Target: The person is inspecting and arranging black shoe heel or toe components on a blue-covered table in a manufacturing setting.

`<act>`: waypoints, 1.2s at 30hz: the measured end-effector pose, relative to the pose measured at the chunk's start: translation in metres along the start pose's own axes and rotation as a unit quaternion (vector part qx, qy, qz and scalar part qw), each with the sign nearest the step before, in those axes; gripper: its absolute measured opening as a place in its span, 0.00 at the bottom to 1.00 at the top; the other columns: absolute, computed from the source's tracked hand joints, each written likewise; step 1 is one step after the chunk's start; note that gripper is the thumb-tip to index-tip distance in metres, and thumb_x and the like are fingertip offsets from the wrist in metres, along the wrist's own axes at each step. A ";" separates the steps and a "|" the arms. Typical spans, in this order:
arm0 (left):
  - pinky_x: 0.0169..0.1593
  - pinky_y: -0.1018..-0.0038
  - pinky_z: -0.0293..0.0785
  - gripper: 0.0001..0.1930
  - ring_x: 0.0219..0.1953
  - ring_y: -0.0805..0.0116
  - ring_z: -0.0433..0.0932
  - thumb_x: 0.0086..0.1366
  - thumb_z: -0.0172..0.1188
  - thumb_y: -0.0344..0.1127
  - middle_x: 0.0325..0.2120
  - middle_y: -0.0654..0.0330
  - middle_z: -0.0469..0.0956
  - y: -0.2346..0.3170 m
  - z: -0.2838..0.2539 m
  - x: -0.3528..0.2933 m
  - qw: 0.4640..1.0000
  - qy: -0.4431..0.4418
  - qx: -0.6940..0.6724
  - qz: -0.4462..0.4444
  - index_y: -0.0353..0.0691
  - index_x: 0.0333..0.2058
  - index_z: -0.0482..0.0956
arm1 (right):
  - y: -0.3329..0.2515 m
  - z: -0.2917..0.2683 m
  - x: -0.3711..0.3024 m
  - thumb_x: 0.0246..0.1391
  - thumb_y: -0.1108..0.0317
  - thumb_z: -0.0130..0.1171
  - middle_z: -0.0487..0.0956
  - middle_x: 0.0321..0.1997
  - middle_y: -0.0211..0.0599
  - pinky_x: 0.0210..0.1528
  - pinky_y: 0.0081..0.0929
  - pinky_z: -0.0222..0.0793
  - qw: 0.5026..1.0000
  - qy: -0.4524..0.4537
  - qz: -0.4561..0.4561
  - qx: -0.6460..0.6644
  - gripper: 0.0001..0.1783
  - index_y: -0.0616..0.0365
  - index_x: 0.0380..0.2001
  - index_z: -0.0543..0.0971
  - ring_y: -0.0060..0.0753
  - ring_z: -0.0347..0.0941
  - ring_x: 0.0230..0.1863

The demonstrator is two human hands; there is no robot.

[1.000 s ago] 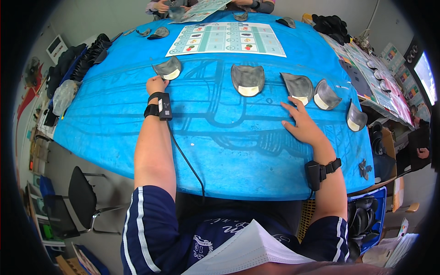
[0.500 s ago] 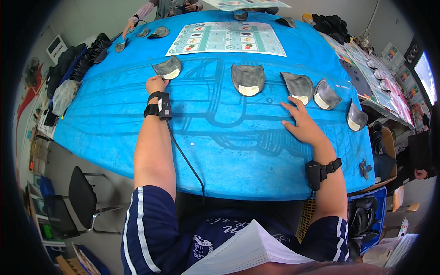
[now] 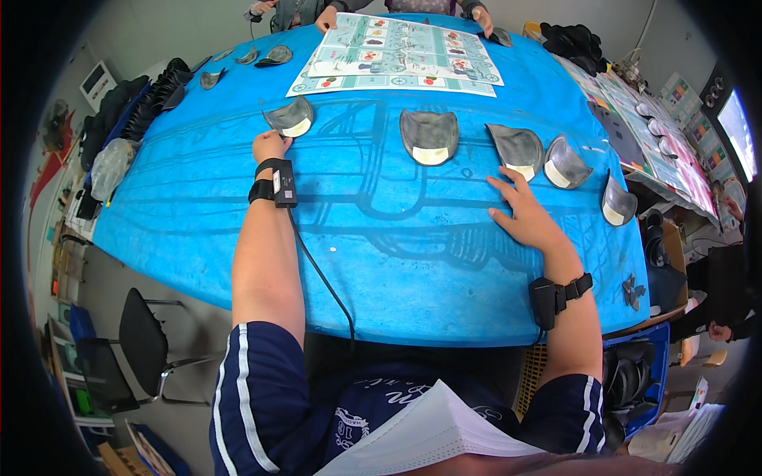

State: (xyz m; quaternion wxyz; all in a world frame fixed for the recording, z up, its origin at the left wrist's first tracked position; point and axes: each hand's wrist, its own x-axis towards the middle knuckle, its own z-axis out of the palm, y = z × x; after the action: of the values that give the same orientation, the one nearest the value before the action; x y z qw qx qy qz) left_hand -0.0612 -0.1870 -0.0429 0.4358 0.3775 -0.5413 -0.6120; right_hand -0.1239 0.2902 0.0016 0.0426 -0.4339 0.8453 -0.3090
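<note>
Left grip (image 3: 271, 147): fingertips at the lower edge of the left grey pad (image 3: 284, 116); pinching or merely touching, cannot tell. Right grip (image 3: 530, 222): released, fingers spread, fingertips by the right grey pad (image 3: 514, 145), near its pale strip. Middle grey pad (image 3: 429, 131): between these two. All three: on the blue surface (image 3: 429, 293). Printed sheet (image 3: 413, 49): beyond, its corner at a co-worker's hand (image 3: 326, 19).

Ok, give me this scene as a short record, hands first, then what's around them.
Left hand: at the near edge of a grey curved piece
Right hand: fingers spread, one fingertip by a second grey piece
Between hands: a third grey piece
Further right: a fourth grey piece and a fifth
Surface: blue table cover
Far side: co-worker's hands at a printed sheet
</note>
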 end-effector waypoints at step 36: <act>0.28 0.77 0.78 0.09 0.26 0.63 0.77 0.58 0.47 0.27 0.27 0.50 0.72 0.000 0.003 -0.003 1.000 0.020 -0.007 0.004 0.26 0.35 0.69 | 0.002 0.001 0.000 0.46 0.67 0.56 0.55 0.59 0.46 0.47 0.34 0.65 1.000 -0.003 -0.001 -0.001 0.29 0.52 0.54 0.64 0.48 0.59 0.55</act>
State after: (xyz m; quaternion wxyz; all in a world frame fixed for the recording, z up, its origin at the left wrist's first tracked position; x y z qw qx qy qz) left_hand -0.0634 -0.1832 -0.0428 0.4514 0.3846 -0.5295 -0.6066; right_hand -0.1254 0.2907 -0.0002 0.0445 -0.4356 0.8452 -0.3065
